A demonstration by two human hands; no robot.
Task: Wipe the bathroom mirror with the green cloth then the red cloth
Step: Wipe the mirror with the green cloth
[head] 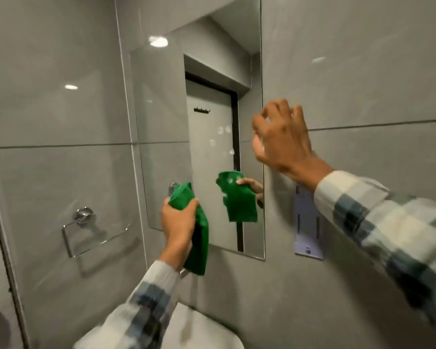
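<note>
Green cloth (195, 224) gripped in closed left hand (178, 222), held at mirror (161, 117) lower edge; glass not yet touched.
Right hand (282, 137) empty, fingers loosely spread near the wall; cloth should be flattened, overlapping passes made top-down.

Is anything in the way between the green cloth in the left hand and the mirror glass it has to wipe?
Nothing visible. The left hand holds the green cloth bunched just in front of the lower part of the rectangular wall mirror, with open space between them. The right hand rests on the grey tiled wall beside the mirror's right edge, not over the glass.
</note>
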